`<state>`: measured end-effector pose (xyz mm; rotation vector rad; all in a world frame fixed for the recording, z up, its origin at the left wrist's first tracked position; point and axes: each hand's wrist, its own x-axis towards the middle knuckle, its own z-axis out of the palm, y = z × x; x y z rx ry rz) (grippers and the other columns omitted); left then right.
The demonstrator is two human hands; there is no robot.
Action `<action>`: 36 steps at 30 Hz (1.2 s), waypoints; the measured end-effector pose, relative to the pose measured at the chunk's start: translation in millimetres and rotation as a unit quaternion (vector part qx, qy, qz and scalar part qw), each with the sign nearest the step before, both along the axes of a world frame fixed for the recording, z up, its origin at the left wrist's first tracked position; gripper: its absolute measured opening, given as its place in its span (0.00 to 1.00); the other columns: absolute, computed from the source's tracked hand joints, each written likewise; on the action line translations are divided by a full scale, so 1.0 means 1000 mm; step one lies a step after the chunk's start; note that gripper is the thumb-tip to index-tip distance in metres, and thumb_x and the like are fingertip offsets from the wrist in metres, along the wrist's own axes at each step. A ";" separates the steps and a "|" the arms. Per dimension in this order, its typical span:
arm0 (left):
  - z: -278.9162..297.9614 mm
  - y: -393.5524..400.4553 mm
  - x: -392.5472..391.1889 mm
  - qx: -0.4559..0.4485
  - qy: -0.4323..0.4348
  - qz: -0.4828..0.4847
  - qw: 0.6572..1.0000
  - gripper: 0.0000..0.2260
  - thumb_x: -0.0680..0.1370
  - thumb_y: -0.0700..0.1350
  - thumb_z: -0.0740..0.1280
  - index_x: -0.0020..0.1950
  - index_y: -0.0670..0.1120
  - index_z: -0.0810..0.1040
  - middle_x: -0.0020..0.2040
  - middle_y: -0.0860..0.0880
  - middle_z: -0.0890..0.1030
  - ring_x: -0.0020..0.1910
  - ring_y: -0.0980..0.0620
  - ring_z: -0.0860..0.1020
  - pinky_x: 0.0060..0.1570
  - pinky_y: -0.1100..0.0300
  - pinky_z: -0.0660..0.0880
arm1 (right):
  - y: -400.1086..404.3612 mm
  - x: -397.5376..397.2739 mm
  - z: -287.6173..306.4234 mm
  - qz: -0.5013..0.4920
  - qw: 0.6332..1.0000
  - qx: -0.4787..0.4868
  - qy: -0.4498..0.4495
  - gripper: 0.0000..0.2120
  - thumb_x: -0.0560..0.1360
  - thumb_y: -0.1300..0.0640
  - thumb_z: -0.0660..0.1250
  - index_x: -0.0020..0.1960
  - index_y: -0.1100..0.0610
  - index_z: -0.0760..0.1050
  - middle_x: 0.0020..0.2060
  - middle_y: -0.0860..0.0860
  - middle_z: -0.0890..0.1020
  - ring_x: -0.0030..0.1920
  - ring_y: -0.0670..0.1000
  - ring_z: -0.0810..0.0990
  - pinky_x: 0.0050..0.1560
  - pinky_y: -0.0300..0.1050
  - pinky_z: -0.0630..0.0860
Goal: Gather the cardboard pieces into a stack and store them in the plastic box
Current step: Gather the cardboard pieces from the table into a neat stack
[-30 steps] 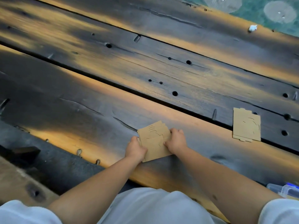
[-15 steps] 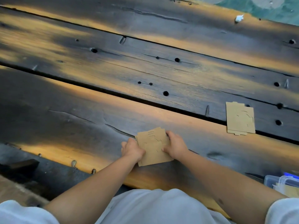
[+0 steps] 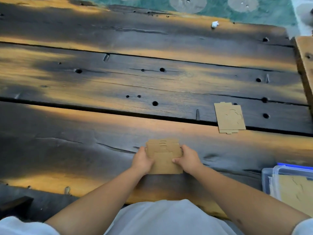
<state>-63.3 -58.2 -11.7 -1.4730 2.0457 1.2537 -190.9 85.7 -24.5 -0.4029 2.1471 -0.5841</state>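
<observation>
Materials on the plank counter [image 3: 101,129]

Dark, cracked, slightly glossy wood; matt brown cardboard pieces [image 3: 163,156]; clear, smooth plastic box [image 3: 266,179].

The table [image 3: 118,126] is marked by dark, near-black wood streaked with amber-orange patches and dotted with black holes. The cardboard pieces [image 3: 163,156] are coloured plain tan-brown. The plastic box [image 3: 265,180] is seen as clear with a blue rim. A teal floor [image 3: 254,12] is patterned with pale grey circles.
</observation>
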 end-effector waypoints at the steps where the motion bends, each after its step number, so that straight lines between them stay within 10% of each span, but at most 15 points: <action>1: 0.000 0.005 -0.007 0.000 0.007 -0.010 1.000 0.17 0.71 0.41 0.68 0.60 0.43 0.72 0.57 0.42 0.79 0.57 0.42 0.77 0.54 0.53 0.74 | 0.007 -0.005 0.002 -0.016 1.000 0.001 0.001 0.22 0.69 0.54 0.76 0.60 0.55 0.72 0.56 0.54 0.81 0.54 0.55 0.79 0.51 0.47 0.76; 21: -0.008 0.109 -0.220 0.026 0.142 -0.073 0.987 0.16 0.71 0.42 0.70 0.57 0.50 0.72 0.54 0.47 0.80 0.49 0.48 0.77 0.47 0.58 0.74 | 0.133 -0.184 0.019 -0.198 0.978 -0.008 0.071 0.33 0.68 0.57 0.76 0.70 0.55 0.67 0.63 0.54 0.77 0.62 0.55 0.75 0.61 0.43 0.70; 36: -0.029 0.115 -0.327 -0.032 0.057 -0.067 0.996 0.18 0.70 0.42 0.67 0.60 0.46 0.72 0.55 0.44 0.81 0.55 0.43 0.77 0.45 0.60 0.70 | 0.118 -0.279 -0.016 -0.201 0.974 0.047 0.092 0.29 0.68 0.56 0.74 0.68 0.54 0.71 0.63 0.57 0.76 0.62 0.57 0.74 0.57 0.44 0.69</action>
